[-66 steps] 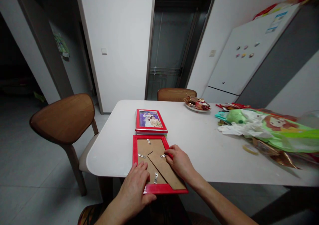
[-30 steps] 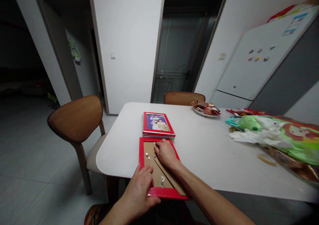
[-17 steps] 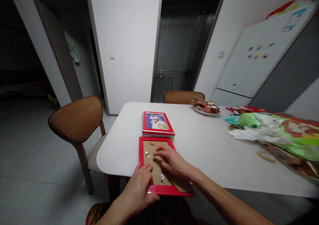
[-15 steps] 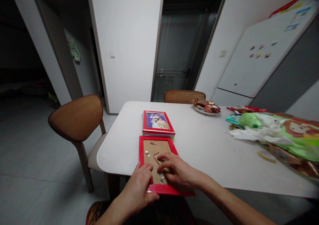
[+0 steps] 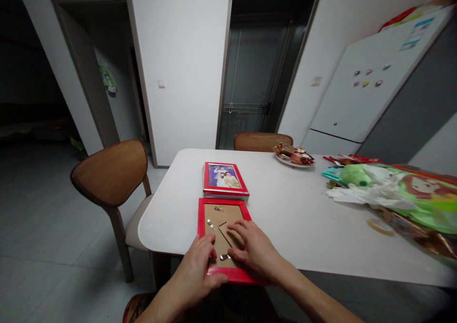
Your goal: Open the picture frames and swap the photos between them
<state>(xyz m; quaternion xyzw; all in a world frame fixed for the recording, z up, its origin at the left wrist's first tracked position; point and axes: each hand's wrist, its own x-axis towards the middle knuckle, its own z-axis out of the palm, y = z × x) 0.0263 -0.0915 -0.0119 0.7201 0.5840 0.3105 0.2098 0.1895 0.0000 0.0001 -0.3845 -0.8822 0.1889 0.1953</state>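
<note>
A red picture frame [image 5: 202, 223] lies face down at the table's near edge, its brown backing board [image 5: 228, 214] facing up. My left hand [image 5: 202, 261] grips the frame's lower left corner, fingers over the side and thumb along the bottom edge. Over the lower right part, my right hand [image 5: 255, 247] has its fingers apart, with the thumb at a small metal turn clip [image 5: 224, 257]. That clip lies sideways on the board. Two more metal clips, one at the left side [image 5: 210, 224] and one at the top [image 5: 218, 209], show on the backing. A thin dark stand piece [image 5: 224, 235] runs across its middle.
Just beyond lies a stack of frames [image 5: 243, 182] with a photo on top. A plate [image 5: 296, 163] of wrapped items stands farther back. Crumpled packaging [image 5: 378, 185] and a tape roll [image 5: 380, 227] lie at the right. A wooden chair [image 5: 110, 170] is on the left.
The lower metal clip has turned from pointing at the bottom edge to lying sideways. My right hand has shifted slightly, its thumb now at that clip. My left hand keeps its grip.
</note>
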